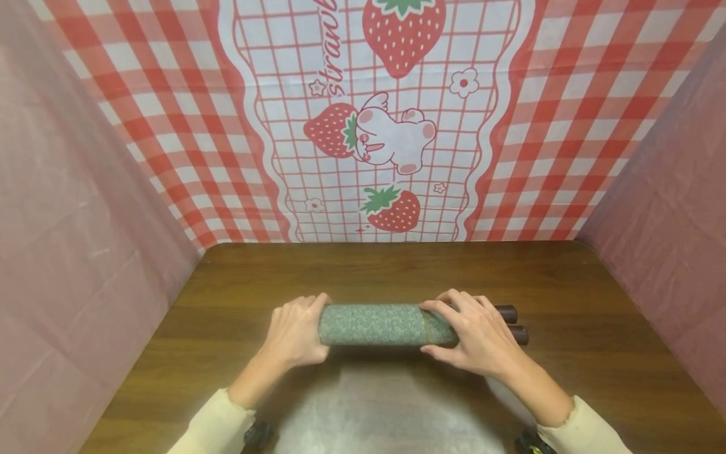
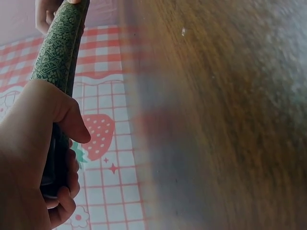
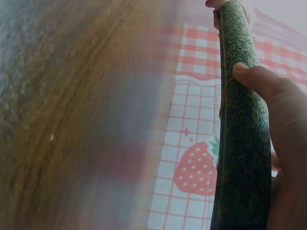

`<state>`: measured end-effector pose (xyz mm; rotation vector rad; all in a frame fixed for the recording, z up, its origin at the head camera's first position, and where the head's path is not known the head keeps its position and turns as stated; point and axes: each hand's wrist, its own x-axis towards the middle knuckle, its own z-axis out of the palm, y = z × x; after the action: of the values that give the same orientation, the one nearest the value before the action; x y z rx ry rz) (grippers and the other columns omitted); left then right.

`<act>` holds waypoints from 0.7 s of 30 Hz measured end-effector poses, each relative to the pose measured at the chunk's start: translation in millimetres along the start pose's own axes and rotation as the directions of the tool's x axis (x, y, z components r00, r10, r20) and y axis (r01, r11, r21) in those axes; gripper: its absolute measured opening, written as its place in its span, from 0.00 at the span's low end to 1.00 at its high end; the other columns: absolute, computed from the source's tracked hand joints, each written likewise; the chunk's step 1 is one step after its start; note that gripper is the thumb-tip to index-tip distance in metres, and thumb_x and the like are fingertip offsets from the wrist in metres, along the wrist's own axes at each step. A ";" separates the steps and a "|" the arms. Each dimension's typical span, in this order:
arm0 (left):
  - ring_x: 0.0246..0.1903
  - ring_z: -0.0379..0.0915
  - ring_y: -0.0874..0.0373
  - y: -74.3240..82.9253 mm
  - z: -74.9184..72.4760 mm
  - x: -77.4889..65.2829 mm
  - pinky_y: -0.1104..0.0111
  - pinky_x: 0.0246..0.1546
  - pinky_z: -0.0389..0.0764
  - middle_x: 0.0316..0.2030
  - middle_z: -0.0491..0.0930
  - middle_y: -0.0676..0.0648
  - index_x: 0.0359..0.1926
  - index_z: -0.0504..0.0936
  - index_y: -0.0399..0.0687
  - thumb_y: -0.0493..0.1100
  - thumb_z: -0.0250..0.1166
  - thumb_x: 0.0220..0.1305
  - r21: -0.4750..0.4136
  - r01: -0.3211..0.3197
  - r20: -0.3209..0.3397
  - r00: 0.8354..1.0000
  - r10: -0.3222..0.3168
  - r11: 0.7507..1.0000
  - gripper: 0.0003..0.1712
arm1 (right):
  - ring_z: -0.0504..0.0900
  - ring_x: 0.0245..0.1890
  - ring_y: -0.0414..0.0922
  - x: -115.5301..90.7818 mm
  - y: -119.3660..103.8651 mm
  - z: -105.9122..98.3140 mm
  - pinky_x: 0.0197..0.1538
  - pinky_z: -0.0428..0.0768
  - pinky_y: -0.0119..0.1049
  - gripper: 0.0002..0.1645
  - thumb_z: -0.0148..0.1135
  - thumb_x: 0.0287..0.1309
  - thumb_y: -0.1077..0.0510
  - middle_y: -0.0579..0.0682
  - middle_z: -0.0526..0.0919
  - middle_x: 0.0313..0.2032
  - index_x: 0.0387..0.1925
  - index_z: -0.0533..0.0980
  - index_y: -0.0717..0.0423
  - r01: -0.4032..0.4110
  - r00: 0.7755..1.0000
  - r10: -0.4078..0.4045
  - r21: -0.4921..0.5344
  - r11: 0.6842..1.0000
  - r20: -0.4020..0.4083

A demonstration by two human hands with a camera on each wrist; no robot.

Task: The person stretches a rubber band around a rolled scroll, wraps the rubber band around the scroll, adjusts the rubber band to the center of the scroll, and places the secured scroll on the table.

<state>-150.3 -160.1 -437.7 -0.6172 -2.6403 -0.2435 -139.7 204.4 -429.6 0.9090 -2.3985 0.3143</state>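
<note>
Both hands hold a rolled scroll (image 1: 374, 325) with a green patterned cover, lying crosswise over the table. My left hand (image 1: 295, 331) grips its left end; in the left wrist view, that hand's fingers curl round a dark end below the green cover. Farther right, my right hand (image 1: 479, 328) grips the scroll near a thin cord (image 1: 426, 328) round it, thumb on the near side and fingers on the far side. Two dark rod ends (image 1: 518, 335) stick out past the right hand. In the right wrist view, the thumb presses along the green cover (image 3: 242, 120).
The brown wooden table (image 1: 397, 268) reflects light near its front. Behind it hangs a red-and-white checked cloth (image 1: 544, 126) with strawberry prints. Pink sheets (image 1: 85, 252) hang at both sides.
</note>
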 end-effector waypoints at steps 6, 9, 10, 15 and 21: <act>0.28 0.81 0.55 2.0 0.6 1.1 0.63 0.21 0.76 0.32 0.88 0.52 0.50 0.84 0.56 0.48 0.83 0.28 0.001 -0.003 0.009 1.000 0.003 1.000 0.38 | 0.90 0.42 0.49 -0.3 -1.6 0.0 0.44 0.81 0.47 0.46 0.90 0.38 0.31 0.48 0.87 0.48 0.61 0.86 0.39 -0.020 1.000 0.020 -0.002 1.000 0.002; 0.28 0.80 0.56 1.6 0.8 1.8 0.63 0.21 0.76 0.32 0.88 0.52 0.50 0.84 0.55 0.48 0.83 0.29 0.006 -0.006 0.009 1.000 0.005 1.000 0.38 | 0.90 0.43 0.49 -1.4 -2.3 0.2 0.44 0.81 0.47 0.47 0.91 0.38 0.32 0.47 0.88 0.49 0.62 0.85 0.40 -0.034 0.999 0.033 0.004 0.999 0.012; 0.28 0.80 0.56 1.3 0.7 2.1 0.63 0.21 0.76 0.32 0.88 0.52 0.50 0.84 0.55 0.48 0.83 0.29 0.008 -0.007 0.010 1.000 0.006 1.000 0.38 | 0.90 0.44 0.49 -1.9 -2.6 0.1 0.45 0.82 0.48 0.47 0.92 0.38 0.33 0.47 0.88 0.49 0.62 0.85 0.41 -0.040 0.999 0.040 0.010 0.999 0.016; 0.29 0.82 0.54 -0.6 -1.5 3.2 0.62 0.22 0.78 0.33 0.88 0.51 0.50 0.85 0.54 0.47 0.82 0.30 0.015 -0.004 0.020 1.000 0.004 1.000 0.37 | 0.91 0.50 0.50 -4.5 -4.7 0.8 0.51 0.87 0.55 0.48 0.95 0.37 0.39 0.49 0.89 0.53 0.62 0.84 0.44 -0.045 0.999 0.045 0.046 0.998 0.009; 0.28 0.81 0.54 -2.9 -2.6 5.8 0.61 0.22 0.78 0.32 0.88 0.51 0.49 0.84 0.53 0.46 0.82 0.29 0.000 -0.014 0.011 1.000 0.014 1.000 0.36 | 0.92 0.51 0.54 -3.7 -5.5 4.0 0.53 0.87 0.59 0.46 0.97 0.33 0.46 0.53 0.89 0.54 0.57 0.84 0.47 -0.026 0.998 0.029 0.059 0.998 -0.050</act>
<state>-155.5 -161.2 -433.1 -0.6380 -2.6457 -0.2363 -135.4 200.7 -434.8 0.8841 -2.3678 0.4147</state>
